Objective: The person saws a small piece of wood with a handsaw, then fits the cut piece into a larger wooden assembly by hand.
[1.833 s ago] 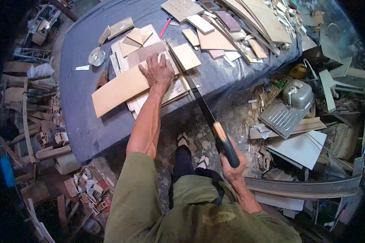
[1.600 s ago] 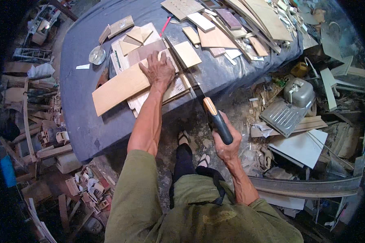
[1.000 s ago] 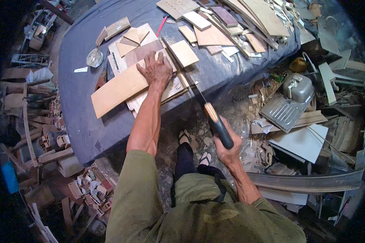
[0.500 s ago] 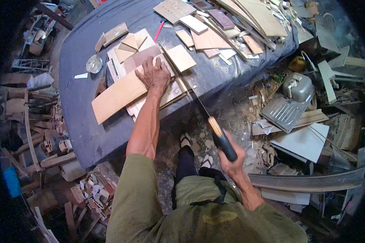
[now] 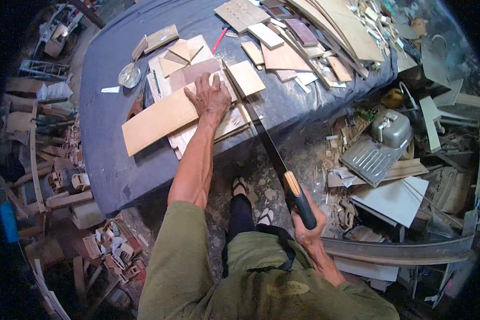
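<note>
Fingers spread, my left hand presses down on a pale wooden board that lies across a stack of wood pieces at the table's near edge. In my right hand is the handle of a hand saw, dark with a light wood-coloured part. The long blade slants up and left across the board, just right of my left hand. Its far end rests at the board, and the board's right end shows beyond the blade. Whether the cut goes all the way through I cannot tell.
A dark cloth covers the table. On it are a small round container, a red stick-like tool and, at the far right, heaped wood offcuts. A metal sink lies among scraps on the floor at right.
My right hand has drawn the saw back toward me, down and slightly right, so more blade shows this side of the board. My left hand stays on the board.
</note>
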The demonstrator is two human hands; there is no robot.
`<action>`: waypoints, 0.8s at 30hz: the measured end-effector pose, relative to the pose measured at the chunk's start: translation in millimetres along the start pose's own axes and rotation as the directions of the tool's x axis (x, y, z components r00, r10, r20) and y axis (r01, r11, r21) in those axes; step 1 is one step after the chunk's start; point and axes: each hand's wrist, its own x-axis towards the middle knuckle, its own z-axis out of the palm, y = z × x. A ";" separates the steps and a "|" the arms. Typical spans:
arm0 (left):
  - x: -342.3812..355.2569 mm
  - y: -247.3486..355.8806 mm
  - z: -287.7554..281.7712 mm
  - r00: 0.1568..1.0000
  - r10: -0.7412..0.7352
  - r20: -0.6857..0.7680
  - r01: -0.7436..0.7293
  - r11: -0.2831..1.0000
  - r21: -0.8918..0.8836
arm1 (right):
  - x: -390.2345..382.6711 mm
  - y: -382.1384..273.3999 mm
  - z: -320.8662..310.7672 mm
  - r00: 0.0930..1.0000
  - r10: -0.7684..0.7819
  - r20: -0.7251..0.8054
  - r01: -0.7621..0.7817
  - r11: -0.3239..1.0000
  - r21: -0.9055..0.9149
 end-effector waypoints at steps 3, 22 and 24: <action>0.7 4.0 0.0 1.000 0.009 0.013 -0.009 1.000 0.000 | 30.0 1.6 16.1 0.998 0.058 0.021 -0.057 0.998 -0.017; 3.2 0.1 0.9 0.999 0.016 -0.038 -0.016 1.000 0.007 | 30.0 -28.7 0.1 0.996 -0.020 0.084 0.022 0.999 -0.029; 2.4 0.3 -0.1 0.999 0.032 -0.041 -0.032 0.999 0.020 | 39.4 -26.5 8.8 0.994 0.066 0.092 -0.063 0.997 -0.032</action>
